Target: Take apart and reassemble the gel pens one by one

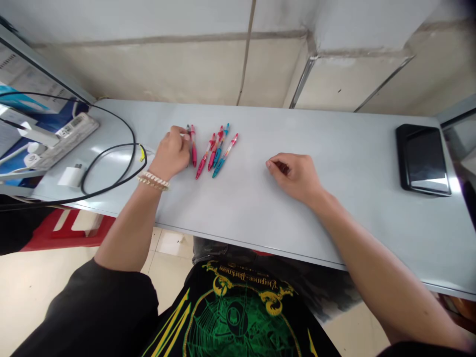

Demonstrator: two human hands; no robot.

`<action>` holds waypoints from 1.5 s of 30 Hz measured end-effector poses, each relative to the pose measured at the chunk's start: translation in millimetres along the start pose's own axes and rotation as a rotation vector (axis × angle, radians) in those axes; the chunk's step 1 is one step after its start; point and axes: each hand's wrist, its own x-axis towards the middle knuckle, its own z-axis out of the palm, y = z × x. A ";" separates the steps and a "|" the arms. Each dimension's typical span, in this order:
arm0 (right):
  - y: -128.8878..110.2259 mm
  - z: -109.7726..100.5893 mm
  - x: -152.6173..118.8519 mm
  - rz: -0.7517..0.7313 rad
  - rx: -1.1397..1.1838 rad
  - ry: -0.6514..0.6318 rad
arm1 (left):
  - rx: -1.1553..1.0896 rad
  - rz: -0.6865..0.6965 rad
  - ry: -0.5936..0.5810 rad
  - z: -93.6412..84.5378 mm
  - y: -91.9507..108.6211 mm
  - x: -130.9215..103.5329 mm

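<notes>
Several pens lie side by side on the grey table (238, 208). Two are teal, such as the right-hand teal pen (225, 156); the others in plain view are pink, among them a pink pen (203, 163). My left hand (173, 153), with bracelets at the wrist, rests at the left end of the row. Its fingers are curled round the dark top of a pen (188, 128) beside the leftmost pink pen (194, 146); most of that pen is hidden. My right hand (293, 176) lies on the table right of the pens, fingers curled and thumb against the index finger, nothing visible in it.
Black cable (130, 134) loops over the table's left side, near a white charger (72, 176) and a power strip (70, 134). A black device (424, 158) lies at the far right. Behind the table stands a tiled wall (208, 69). A red stool (74, 230) is below left.
</notes>
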 end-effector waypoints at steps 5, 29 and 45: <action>-0.9 0.5 1.3 -0.020 -0.025 0.003 | 0.060 0.204 -0.028 28.9 46.6 -18.1; 9.3 2.8 -0.1 -0.200 0.030 -0.132 | 0.300 0.766 -0.275 50.7 127.9 -69.1; 7.9 -14.4 4.4 0.025 0.339 0.206 | -0.555 0.582 -0.189 63.5 170.8 -30.2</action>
